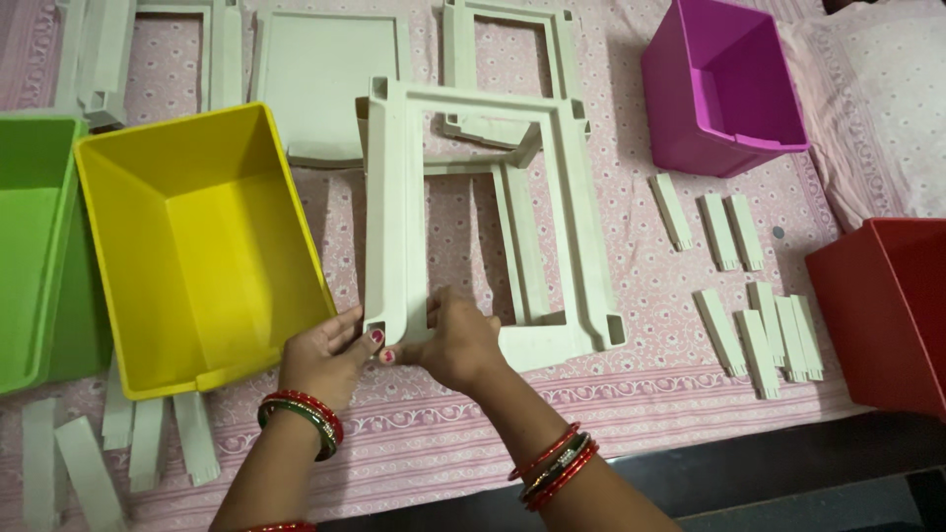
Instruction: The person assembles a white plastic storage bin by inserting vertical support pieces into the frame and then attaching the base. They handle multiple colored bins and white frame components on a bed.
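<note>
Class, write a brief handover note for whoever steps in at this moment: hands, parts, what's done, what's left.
Left hand and right hand both grip the near left corner of a cream frame that is stacked on another frame.
Yellow bin lies beside it, left; green bin further left; purple bin and red bin right.
Done: two frames stacked.
Left: loose slats, flat panel, and no bin fitted.

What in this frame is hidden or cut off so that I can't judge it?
Head view:
- Green bin: cut off by the left edge.
- Red bin: cut off by the right edge.
- Near left corner of the white frame: covered by the left hand and right hand.
- Lower frame: partly hidden under the upper one.
</note>
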